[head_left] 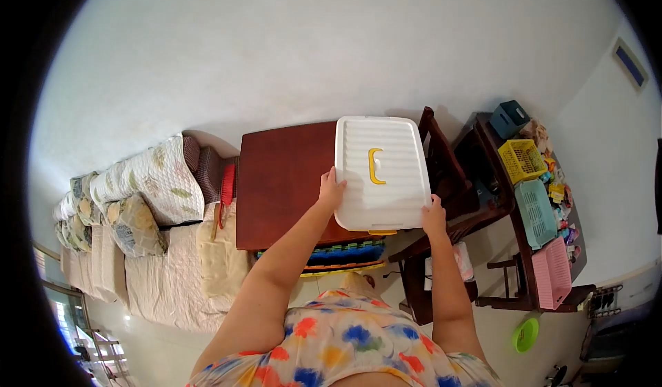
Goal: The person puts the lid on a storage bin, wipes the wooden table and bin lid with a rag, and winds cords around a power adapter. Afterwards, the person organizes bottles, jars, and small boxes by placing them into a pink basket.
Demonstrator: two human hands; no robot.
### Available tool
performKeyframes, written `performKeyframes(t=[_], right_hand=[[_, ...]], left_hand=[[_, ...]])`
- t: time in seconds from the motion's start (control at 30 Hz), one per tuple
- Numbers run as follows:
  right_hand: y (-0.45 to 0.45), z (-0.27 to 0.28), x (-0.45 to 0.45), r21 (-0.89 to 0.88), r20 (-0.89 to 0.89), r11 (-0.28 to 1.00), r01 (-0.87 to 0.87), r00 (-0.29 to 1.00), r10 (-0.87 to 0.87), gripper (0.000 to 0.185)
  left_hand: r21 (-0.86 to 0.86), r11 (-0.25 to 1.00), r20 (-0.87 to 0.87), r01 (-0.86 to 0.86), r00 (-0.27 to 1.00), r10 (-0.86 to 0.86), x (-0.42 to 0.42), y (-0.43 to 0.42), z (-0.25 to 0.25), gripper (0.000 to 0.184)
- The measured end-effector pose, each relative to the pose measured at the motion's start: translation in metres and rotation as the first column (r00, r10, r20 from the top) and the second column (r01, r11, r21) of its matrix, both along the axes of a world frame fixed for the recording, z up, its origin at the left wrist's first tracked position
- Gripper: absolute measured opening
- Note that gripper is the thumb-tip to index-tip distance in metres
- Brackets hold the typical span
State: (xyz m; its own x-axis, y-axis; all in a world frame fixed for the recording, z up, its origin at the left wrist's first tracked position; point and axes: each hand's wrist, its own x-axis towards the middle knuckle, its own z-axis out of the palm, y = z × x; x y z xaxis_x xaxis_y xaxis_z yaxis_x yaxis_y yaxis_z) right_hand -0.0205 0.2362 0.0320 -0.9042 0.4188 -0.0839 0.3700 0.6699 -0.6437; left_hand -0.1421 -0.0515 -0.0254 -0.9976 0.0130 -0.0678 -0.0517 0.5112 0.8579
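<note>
A white plastic storage box (355,180) shows its ribbed lid, which has a yellow carrying handle (373,166) near the middle. A yellow latch (383,232) sticks out at its near edge. My left hand (332,190) grips the box's left side, and my right hand (434,216) has hold of the near right corner. The box covers the right part of a dark red wooden table (289,180); whether it rests there or is lifted slightly, I cannot tell. My fingertips are partly hidden along the box's sides.
Colourful foam mats (345,254) stand beneath the table's near edge. Dark wooden chairs (445,156) are at the right, before a side table with a yellow basket (522,161), a teal basket (536,213) and a pink basket (552,272). A sofa (165,270) stands left; a green basin (525,335) is on the floor.
</note>
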Motion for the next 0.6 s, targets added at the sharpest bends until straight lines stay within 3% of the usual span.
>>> performKeyframes(t=[0.03, 0.13, 0.23, 0.33, 0.43, 0.53, 0.6], right_hand=[[-0.002, -0.001, 0.001, 0.003, 0.007, 1.0, -0.017, 1.0, 0.017, 0.047], [0.002, -0.021, -0.008, 0.021, -0.205, 1.0, -0.02, 0.979, 0.024, 0.047], [0.003, -0.026, -0.009, -0.004, -0.196, 0.999, -0.046, 0.98, 0.044, 0.048], [0.002, -0.02, -0.007, 0.241, -0.127, 0.968, -0.072, 0.986, 0.105, 0.052], [-0.01, -0.019, -0.01, 0.358, -0.141, 0.929, -0.09, 0.979, 0.149, 0.048], [-0.039, -0.013, -0.007, 0.485, -0.233, 0.865, -0.129, 0.934, 0.27, 0.044], [-0.058, -0.014, -0.008, 0.459, -0.194, 0.864, -0.21, 0.925, 0.328, 0.034]], left_hand=[[-0.003, 1.0, 0.001, 0.0, 1.0, 0.0, -0.002, -0.002, -0.003, 0.066], [-0.041, 0.998, 0.041, 0.038, 0.999, -0.036, -0.01, -0.005, -0.008, 0.069], [-0.014, 0.999, 0.067, 0.039, 0.997, -0.038, -0.007, -0.007, -0.008, 0.068], [-0.031, 0.999, 0.099, 0.043, 0.994, -0.039, -0.002, -0.009, 0.0, 0.067], [0.303, 0.951, 0.144, 0.06, 0.984, -0.107, 0.008, -0.017, 0.006, 0.064], [0.33, 0.939, 0.14, 0.097, 0.979, -0.151, 0.025, -0.025, 0.011, 0.059], [0.319, 0.944, 0.192, 0.087, 0.969, -0.154, 0.045, -0.03, 0.032, 0.055]])
